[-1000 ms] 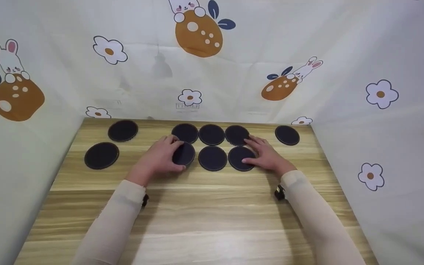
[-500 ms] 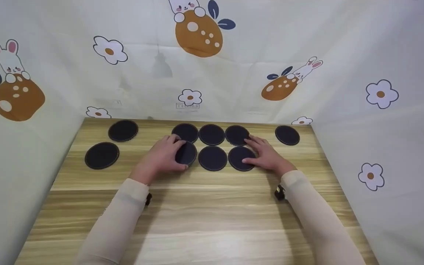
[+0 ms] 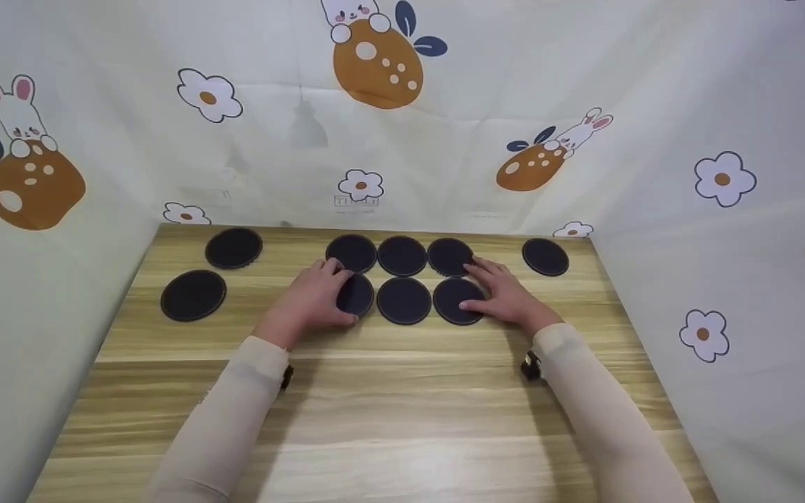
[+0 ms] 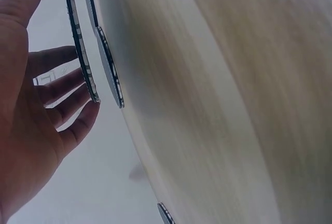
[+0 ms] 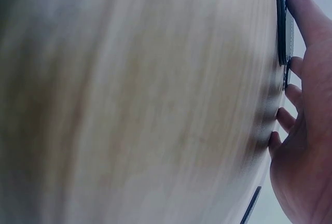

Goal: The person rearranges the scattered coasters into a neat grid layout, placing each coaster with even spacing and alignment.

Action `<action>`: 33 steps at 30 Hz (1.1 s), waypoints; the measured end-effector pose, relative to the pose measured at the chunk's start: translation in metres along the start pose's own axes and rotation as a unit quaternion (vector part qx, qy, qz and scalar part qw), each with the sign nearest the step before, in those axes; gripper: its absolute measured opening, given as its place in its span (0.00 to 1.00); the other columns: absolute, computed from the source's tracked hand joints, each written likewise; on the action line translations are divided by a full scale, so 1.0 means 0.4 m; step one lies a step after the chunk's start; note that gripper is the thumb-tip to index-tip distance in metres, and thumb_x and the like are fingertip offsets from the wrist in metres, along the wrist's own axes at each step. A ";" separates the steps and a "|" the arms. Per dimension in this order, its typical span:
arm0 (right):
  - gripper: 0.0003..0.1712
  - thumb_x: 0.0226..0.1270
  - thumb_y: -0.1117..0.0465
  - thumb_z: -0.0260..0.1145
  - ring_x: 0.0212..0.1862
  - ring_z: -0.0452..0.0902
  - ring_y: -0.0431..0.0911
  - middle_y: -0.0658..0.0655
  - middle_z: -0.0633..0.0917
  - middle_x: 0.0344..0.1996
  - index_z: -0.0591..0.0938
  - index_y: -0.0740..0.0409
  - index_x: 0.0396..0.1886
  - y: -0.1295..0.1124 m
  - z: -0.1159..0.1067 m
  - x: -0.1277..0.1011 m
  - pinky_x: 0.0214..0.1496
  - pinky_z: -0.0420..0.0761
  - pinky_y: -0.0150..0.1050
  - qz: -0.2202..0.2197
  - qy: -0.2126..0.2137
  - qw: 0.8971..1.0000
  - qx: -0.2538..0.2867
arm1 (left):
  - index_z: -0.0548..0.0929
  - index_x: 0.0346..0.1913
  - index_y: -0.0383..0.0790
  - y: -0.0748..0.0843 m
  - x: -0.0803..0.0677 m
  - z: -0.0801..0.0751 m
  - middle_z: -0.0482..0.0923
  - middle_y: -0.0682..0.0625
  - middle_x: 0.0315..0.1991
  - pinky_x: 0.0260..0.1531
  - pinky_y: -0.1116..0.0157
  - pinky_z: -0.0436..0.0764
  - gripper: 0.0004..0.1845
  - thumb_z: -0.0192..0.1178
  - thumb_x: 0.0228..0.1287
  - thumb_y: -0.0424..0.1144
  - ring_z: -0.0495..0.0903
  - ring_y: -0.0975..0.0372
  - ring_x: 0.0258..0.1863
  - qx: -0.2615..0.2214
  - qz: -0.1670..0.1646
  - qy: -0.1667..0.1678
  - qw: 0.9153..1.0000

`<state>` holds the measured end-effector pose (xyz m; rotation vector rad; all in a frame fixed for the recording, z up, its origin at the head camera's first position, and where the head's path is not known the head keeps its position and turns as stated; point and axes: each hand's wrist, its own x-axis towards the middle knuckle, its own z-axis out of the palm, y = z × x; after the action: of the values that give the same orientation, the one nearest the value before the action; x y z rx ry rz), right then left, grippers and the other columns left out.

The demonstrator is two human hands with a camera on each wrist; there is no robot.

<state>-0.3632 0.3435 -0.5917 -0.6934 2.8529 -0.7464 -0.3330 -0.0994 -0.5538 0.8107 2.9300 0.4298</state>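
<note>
One round disc (image 3: 359, 296) (left hand (image 3: 310, 298) gripping it) is nearly level.

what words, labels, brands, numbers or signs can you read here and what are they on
"TI", then blurred letters: boxed word on the patterned sheet, just under a printed flower.
Too small and blurred to read: the faint line under that box.
Too faint to read: the mark farther left on the sheet.
None that I can see: the black discs.
</note>
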 end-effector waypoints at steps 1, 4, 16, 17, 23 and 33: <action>0.54 0.69 0.37 0.79 0.86 0.52 0.69 0.62 0.60 0.88 0.70 0.53 0.87 0.001 0.000 0.000 0.84 0.56 0.70 -0.001 0.000 1.000 0.000 | 0.77 0.77 0.32 0.001 0.001 0.002 0.72 0.33 0.70 0.72 0.39 0.73 0.52 0.80 0.57 0.61 0.72 0.37 0.70 0.001 -0.002 -0.001 1.000; 0.54 0.69 0.37 0.79 0.86 0.52 0.69 0.62 0.60 0.88 0.70 0.53 0.87 0.002 0.001 0.002 0.84 0.55 0.70 -0.002 0.000 1.000 0.003 | 0.77 0.76 0.31 0.006 0.002 0.007 0.72 0.33 0.69 0.71 0.39 0.74 0.52 0.80 0.57 0.62 0.72 0.37 0.69 0.003 -0.004 -0.004 1.000; 0.54 0.68 0.37 0.80 0.84 0.55 0.69 0.63 0.62 0.87 0.71 0.53 0.86 0.000 0.001 0.003 0.83 0.58 0.70 -0.009 0.007 1.000 0.007 | 0.77 0.76 0.29 0.017 0.005 0.021 0.73 0.31 0.69 0.71 0.39 0.75 0.53 0.81 0.56 0.62 0.72 0.36 0.70 0.006 -0.025 -0.009 1.000; 0.54 0.68 0.37 0.80 0.84 0.55 0.69 0.62 0.62 0.87 0.70 0.53 0.86 0.000 0.002 0.003 0.84 0.58 0.70 -0.008 0.006 1.000 0.006 | 0.77 0.76 0.29 0.017 0.005 0.022 0.73 0.31 0.70 0.71 0.39 0.75 0.53 0.81 0.56 0.63 0.72 0.36 0.71 0.006 -0.026 -0.009 1.000; 0.54 0.68 0.37 0.79 0.85 0.54 0.69 0.62 0.61 0.88 0.70 0.52 0.87 0.001 0.003 0.004 0.84 0.56 0.70 -0.006 0.003 1.000 0.003 | 0.77 0.76 0.30 0.018 0.005 0.032 0.73 0.31 0.70 0.69 0.38 0.77 0.53 0.80 0.57 0.63 0.72 0.36 0.71 0.005 -0.034 -0.011 0.999; 0.54 0.67 0.37 0.80 0.84 0.55 0.71 0.63 0.62 0.87 0.71 0.54 0.86 0.000 0.001 0.003 0.84 0.55 0.70 -0.009 0.007 1.000 0.005 | 0.75 0.78 0.31 0.027 0.009 0.033 0.70 0.29 0.74 0.72 0.38 0.75 0.54 0.80 0.59 0.63 0.69 0.35 0.74 -0.013 -0.046 -0.014 0.999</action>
<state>-0.3642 0.3429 -0.5921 -0.7156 2.8576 -0.7691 -0.3291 -0.0854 -0.5635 0.6705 2.9153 0.4447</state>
